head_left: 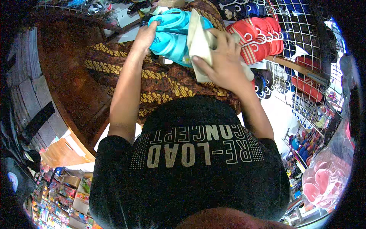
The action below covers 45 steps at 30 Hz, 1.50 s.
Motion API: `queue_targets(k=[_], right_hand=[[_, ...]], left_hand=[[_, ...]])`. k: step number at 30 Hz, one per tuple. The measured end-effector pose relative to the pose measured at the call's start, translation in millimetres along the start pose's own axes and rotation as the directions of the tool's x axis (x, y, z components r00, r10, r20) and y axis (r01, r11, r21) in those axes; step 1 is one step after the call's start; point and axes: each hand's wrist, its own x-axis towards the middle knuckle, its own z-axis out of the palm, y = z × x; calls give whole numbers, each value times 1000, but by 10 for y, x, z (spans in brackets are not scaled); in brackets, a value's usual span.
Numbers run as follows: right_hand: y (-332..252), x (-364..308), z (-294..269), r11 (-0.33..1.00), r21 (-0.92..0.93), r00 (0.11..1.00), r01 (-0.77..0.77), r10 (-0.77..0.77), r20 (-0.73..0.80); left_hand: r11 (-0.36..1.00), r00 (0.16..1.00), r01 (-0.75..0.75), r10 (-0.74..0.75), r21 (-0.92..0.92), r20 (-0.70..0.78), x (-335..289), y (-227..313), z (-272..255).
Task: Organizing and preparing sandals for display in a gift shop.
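Observation:
A pair of turquoise sandals (169, 42) is held up in front of me, above brown and gold patterned cloth. My left hand (147, 36) is closed on their left edge, with the thumb on top. In my right hand (225, 57) is a pale cream cloth (200, 49), gripped between thumb and fingers and lying against the right part of the sandals. The cloth hides much of that side. Some of the right hand's fingers are slightly blurred.
Red slippers with white hooks (255, 38) hang just right of my right hand, on a white wire rack (305, 30). Dark slippers (263, 82) hang below them. A brown wooden panel (70, 76) stands at left. Pink sandals in clear plastic (324, 181) are at lower right.

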Motion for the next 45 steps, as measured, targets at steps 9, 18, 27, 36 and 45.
queue_targets(k=[9, 18, 27, 36, 45], right_hand=[[37, 152, 289, 936, -329, 986, 123, -79, 145], [109, 194, 382, 867, -433, 959, 246, -154, 237], [86, 704, -188, 670, 736, 991, 99, -132, -13], [489, 2566, -303, -416, 908, 947, 57, 311, 83], [1022, 3009, 608, -613, 782, 911, 112, 378, 166]], left_hand=[[1000, 1000, 22, -22, 18, -7, -80, -7, 53], [990, 987, -138, 135, -29, -88, 14, -22, -28], [957, 926, -286, 265, -41, -268, -146, 621, -363], [653, 855, -517, 362, -553, -372, 675, 1136, -704], [615, 969, -224, 220, -756, -109, 1284, 1032, -720]])
